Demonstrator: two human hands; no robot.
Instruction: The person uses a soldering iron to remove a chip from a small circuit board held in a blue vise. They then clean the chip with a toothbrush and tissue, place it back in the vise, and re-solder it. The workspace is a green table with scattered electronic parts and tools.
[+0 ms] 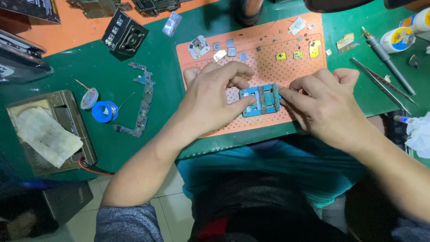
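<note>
The left hand (215,96) has its thumb tip pressed against the left edge of a small blue fixture plate (260,99), the other fingers curled loosely above it. The right hand (324,105) meets the plate from the opposite side — fingertips bunched and pushing on its right edge, so the plate is pinched between the two hands rather than lifted by either. It lies flat near the front edge of the orange perforated mat (268,67), roughly at its middle.

Even pressure from both sides looks like the thing to mind here; a harder push from one thumb would probably skate the plate across the mat's holes.

Along the mat's back edge sit loose chips and small yellow tags (281,56). On the green desk (134,148), left of the mat, lies a long bare circuit board (142,101) beside a blue solder spool (104,111); tweezers (380,83) rest off the mat's right edge.
</note>
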